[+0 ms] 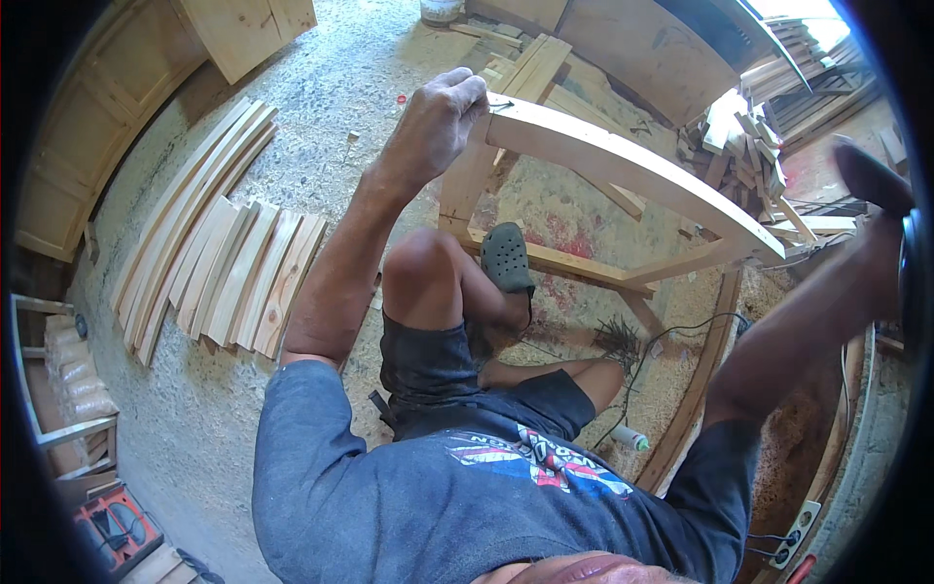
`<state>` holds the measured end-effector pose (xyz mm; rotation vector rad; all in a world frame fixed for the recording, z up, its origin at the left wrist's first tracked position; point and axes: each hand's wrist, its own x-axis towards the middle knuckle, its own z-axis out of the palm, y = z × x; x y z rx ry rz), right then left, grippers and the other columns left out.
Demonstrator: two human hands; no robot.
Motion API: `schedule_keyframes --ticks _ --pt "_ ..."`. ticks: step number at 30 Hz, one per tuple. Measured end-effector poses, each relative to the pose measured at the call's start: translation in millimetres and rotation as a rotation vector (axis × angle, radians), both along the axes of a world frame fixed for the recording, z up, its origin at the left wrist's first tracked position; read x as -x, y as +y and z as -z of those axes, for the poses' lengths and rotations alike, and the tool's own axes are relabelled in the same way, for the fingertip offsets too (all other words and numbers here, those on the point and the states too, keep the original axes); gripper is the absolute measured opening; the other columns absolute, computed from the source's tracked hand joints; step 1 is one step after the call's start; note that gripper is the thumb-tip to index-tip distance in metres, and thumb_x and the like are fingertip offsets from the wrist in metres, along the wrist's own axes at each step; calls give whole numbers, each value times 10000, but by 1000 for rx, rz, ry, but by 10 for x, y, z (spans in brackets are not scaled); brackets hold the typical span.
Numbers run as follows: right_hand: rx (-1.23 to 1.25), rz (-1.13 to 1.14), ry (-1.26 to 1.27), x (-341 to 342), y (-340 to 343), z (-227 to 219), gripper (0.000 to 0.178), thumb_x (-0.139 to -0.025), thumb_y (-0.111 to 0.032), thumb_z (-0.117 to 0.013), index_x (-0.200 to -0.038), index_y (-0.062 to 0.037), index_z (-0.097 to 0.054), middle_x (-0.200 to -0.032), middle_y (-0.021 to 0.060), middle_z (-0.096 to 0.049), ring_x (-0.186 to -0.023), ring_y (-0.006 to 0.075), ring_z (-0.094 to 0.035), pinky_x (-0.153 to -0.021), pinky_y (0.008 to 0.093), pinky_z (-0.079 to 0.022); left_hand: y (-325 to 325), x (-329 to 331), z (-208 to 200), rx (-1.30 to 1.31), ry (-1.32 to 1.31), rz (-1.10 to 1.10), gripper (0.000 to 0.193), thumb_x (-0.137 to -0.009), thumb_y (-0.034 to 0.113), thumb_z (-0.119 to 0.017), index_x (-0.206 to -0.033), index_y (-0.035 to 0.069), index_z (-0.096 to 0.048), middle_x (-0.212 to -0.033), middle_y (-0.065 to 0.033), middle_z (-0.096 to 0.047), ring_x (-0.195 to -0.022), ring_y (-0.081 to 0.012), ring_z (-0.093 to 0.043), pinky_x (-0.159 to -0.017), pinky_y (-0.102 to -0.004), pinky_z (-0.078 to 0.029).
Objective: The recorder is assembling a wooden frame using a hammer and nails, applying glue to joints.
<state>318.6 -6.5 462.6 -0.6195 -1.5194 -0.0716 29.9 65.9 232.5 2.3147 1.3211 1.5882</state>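
My left hand (pixel 443 122) is closed at the near upper corner of a pale wooden frame (pixel 623 156) with a curved top rail. Beside its fingertips a small thin dark thing (pixel 501 104) lies at the rail's end; its kind is too small to tell. The frame stands upright in front of my bent knee and my foot in a green clog (pixel 506 256). My right hand (pixel 887 229) is raised at the far right rim, beyond the frame, with its fingers hidden. A dark, blurred, rounded thing (pixel 869 175) shows right by it.
Curved wooden slats (pixel 238 263) lie on the dusty floor at left. Offcuts (pixel 744 146) are heaped at back right. A black cable (pixel 647 360) runs past a small bottle (pixel 630 438) toward a power strip (pixel 796 535). A red toolbox (pixel 117 526) sits lower left.
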Motion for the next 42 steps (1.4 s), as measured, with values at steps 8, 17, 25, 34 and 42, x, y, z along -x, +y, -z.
schedule_keyframes --ticks 8,17,25,34,42 --pt "1008 -189 -541 -144 156 1489 469 -995 -131 -579 -1448 -46 -492 -786 38 -617 -606 89 -557 -523 265 -448 0 21 -12 -64 12 -17 79 -895 28 -669 -871 -24 -614 -853 -163 -628 -809 -328 -648 -724 -400 -507" --pt "1357 52 -146 -1217 -674 3402 333 -967 -169 -600 -1244 14 -596 -767 47 -618 -570 127 -574 -524 292 -468 220 108 303 153 -1064 -137 277 -1059 248 -535 -954 1 -601 -862 -88 -668 -779 -159 -625 -773 -308 -528" --pt "2042 178 54 -1151 -1476 5490 423 -910 -205 -687 -1262 18 -618 -982 237 -681 -946 365 -684 -859 444 -527 540 -386 359 78 -1018 -225 324 -1071 241 -364 -907 12 -524 -755 -129 -658 -711 -204 -617 -749 -339 -502" --pt "280 658 -523 -1506 -181 2671 779 -844 -330 -783 -1501 -93 -439 -1489 185 -412 -1392 363 -397 -1156 505 -309 763 -855 -178 87 -1082 -76 325 -1105 278 -325 -921 43 -454 -721 -124 -641 -675 -192 -576 -754 -342 -493" --pt "-23 747 -1095 -1061 979 1596 1032 -727 -455 -840 -1570 -148 -331 -1421 129 -473 -1355 291 -456 -1171 491 -323 1014 -1200 -681 70 -965 -19 315 -1105 270 -312 -993 19 -466 -745 -141 -685 -738 -201 -598 -836 -353 -451"
